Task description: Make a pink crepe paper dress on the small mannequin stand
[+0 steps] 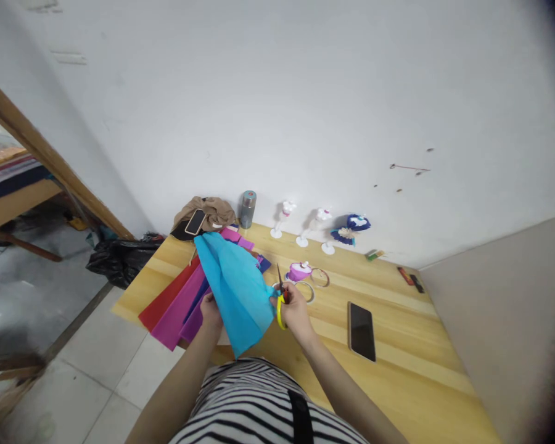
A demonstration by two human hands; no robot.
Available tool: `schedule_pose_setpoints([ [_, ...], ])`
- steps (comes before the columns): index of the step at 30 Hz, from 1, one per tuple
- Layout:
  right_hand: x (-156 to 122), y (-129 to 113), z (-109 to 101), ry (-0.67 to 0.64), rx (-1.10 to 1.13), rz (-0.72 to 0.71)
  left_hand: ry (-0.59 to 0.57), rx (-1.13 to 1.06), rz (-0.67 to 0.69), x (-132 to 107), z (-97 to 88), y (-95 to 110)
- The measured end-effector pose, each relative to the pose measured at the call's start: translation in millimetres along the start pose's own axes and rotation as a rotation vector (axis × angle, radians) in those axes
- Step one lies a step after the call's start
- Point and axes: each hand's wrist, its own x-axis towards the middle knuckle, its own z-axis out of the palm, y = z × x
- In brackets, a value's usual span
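Note:
My left hand grips the near left edge of a light blue paper sheet, holding it above the wooden table. My right hand is closed round yellow-handled scissors, whose blades point away at the sheet's right edge. Under the blue sheet lie red, magenta and purple paper sheets, fanned out toward the table's left corner.
A black phone lies to the right of my hands. Tape rings and a small purple-and-white piece sit just beyond the scissors. At the back stand small white figures, a blue paper decoration, a metal bottle and a brown cloth with a phone on it.

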Motion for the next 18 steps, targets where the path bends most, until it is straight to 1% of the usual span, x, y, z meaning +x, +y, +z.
schedule_pose_setpoints([
  [2,2,2,-2,0.021,0.005,-0.004,0.005,0.010,0.011,-5,0.7,-1],
  [4,1,3,-2,0.021,-0.001,-0.003,-0.025,0.023,0.009,-11,5.0,0],
  [7,-1,3,0,0.014,-0.021,0.006,-0.059,0.093,-0.087,-13,11.8,3],
  [9,-3,3,0,0.023,-0.031,0.015,-0.030,0.152,-0.157,-10,13.4,5],
  [10,-3,3,0,0.032,-0.034,0.019,-0.004,0.173,-0.169,-7,13.1,6],
  [13,-3,5,-4,0.063,-0.041,0.034,0.060,0.189,-0.139,-3,10.0,9],
  [18,-3,13,-14,0.083,-0.054,0.063,0.078,0.177,-0.123,-4,4.4,14],
])
